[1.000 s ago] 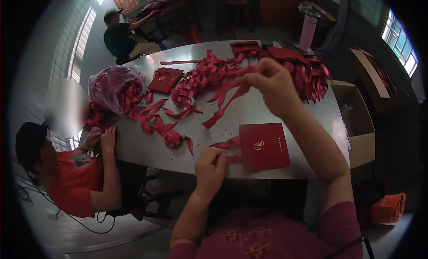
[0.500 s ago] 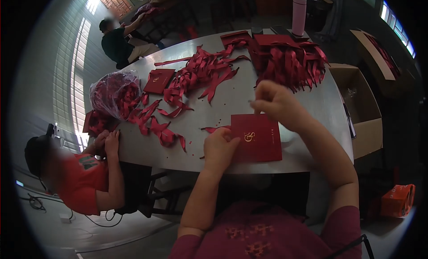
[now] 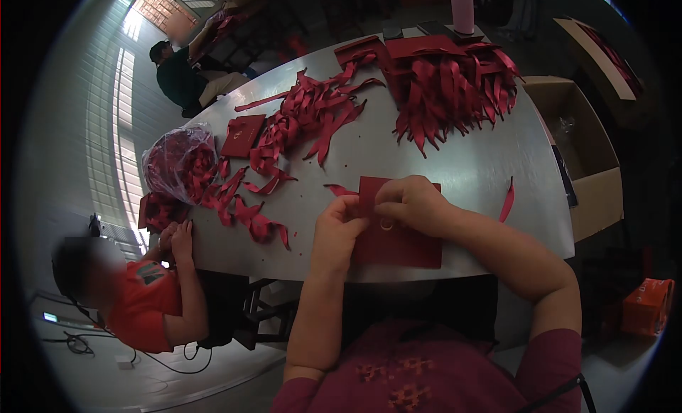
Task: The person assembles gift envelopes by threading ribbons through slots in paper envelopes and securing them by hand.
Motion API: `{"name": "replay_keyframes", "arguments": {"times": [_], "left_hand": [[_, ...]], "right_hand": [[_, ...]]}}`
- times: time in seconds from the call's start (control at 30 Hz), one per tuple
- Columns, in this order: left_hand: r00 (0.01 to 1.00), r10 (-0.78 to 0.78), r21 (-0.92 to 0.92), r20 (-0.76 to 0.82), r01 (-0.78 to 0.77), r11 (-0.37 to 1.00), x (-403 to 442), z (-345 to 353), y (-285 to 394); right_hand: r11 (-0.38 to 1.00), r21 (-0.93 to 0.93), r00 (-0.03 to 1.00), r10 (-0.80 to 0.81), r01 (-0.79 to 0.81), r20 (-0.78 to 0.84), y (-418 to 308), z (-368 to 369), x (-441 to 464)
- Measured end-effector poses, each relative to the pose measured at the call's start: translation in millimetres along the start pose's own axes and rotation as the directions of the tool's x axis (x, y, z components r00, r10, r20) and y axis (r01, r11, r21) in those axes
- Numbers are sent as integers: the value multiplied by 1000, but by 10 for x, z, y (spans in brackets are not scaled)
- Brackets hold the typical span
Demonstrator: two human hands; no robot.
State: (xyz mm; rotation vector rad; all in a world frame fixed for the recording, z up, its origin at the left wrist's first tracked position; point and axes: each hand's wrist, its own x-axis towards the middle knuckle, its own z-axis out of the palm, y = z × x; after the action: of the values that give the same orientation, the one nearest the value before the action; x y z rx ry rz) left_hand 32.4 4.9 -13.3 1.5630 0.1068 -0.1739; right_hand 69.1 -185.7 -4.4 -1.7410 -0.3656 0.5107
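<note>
A dark red card (image 3: 398, 251) with gold lettering lies near the table's front edge, partly covered by my hands. My left hand (image 3: 339, 227) pinches its left edge between thumb and fingers. A short red ribbon end (image 3: 339, 190) sticks out to the left, just above that hand. Over the upper middle of the card, my right hand (image 3: 415, 205) has its thumb and fingers drawn together; whatever is between the fingertips is hidden. On the right of the table lies a loose strip of red ribbon (image 3: 509, 200).
Red ribbons (image 3: 312, 111) spread over the metal table (image 3: 341, 253). Ribboned cards (image 3: 433, 79) are stacked at the back, near a pink bottle (image 3: 462, 11). A plastic bag (image 3: 181, 161) stands left, beside a seated person (image 3: 153, 299). A cardboard box (image 3: 586, 143) is at the right.
My right hand has come down and left, from above the card's top edge onto its face. My left hand stays at the card's left edge. The ribbon strip on the right now shows.
</note>
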Motion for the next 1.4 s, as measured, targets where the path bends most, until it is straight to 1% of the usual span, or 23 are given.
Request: {"name": "replay_keyframes", "arguments": {"times": [0.03,0.07,0.1,0.13,0.17,0.23,0.27,0.33,0.37,0.4,0.43,0.5,0.63,0.8,0.87,0.93,0.97,1.03,1.17,1.23,1.27,1.33,1.4], "left_hand": [[1000,-4,-129,3,4,992,4,-3,-11],[1000,-8,-125,4,9,992,3,-7,-9],[998,-54,-172,-27,49,984,0,-10,10],[993,-100,-220,-56,85,972,1,-18,19],[993,-103,-218,-55,89,972,8,-52,-7],[988,-153,-309,-14,142,941,12,-122,-63],[988,-156,-309,-16,143,940,11,-133,-85],[979,-201,-444,21,189,876,7,-103,-64],[979,-202,-445,20,189,875,-8,-83,-41],[984,-179,-494,20,166,854,-27,-56,-9],[987,-157,-541,20,143,829,-42,-36,13],[988,-158,-552,4,134,823,-63,-20,26],[990,-138,-563,-23,102,820,-72,-1,-3],[992,-129,-580,4,107,808,-65,-8,-21],[992,-122,-592,20,110,798,-66,6,-20],[993,-114,-529,-34,79,845,-67,59,2],[993,-116,-528,-31,82,845,-60,90,-1],[986,-126,-499,-110,55,865,-40,139,1],[977,-160,-485,-144,71,872,3,160,41],[973,-163,-444,-162,75,893,43,135,25],[973,-164,-442,-162,76,894,49,111,34],[986,-153,-405,-69,112,907,59,70,50],[986,-153,-424,-65,111,899,54,78,59]], "right_hand": [[1000,6,1000,2,-2,-1,5,5,-9],[999,25,1000,-20,20,6,4,8,-19],[998,45,999,-42,41,11,-5,7,-30],[998,48,999,-41,40,10,-36,-5,-39],[999,26,999,-37,37,4,-77,-19,-47],[1000,6,1000,-31,31,1,-78,-14,-47],[999,1,999,-47,47,-8,-64,-7,-41],[998,-5,998,-64,64,-15,-60,3,-28],[996,-1,995,-87,87,-51,-73,13,-38],[994,1,990,-109,110,-86,-85,16,-42],[994,1,991,-108,108,-85,-96,6,-38],[994,52,994,-92,95,-57,-111,-14,-23],[996,77,999,-43,45,-22,-109,-47,16],[985,171,998,-17,6,65,-82,-100,57],[981,194,997,-9,-5,70,-55,-104,71],[976,218,997,0,-16,72,-32,-111,82],[972,231,997,17,-33,74,-20,-116,88],[968,245,997,34,-52,76,0,-124,96],[956,286,995,43,-66,87,-2,-138,99],[949,307,995,55,-78,81,6,-146,109],[944,322,995,49,-73,81,28,-151,119],[938,340,996,45,-69,79,48,-155,119],[941,330,994,51,-80,94,35,-157,117]]}}
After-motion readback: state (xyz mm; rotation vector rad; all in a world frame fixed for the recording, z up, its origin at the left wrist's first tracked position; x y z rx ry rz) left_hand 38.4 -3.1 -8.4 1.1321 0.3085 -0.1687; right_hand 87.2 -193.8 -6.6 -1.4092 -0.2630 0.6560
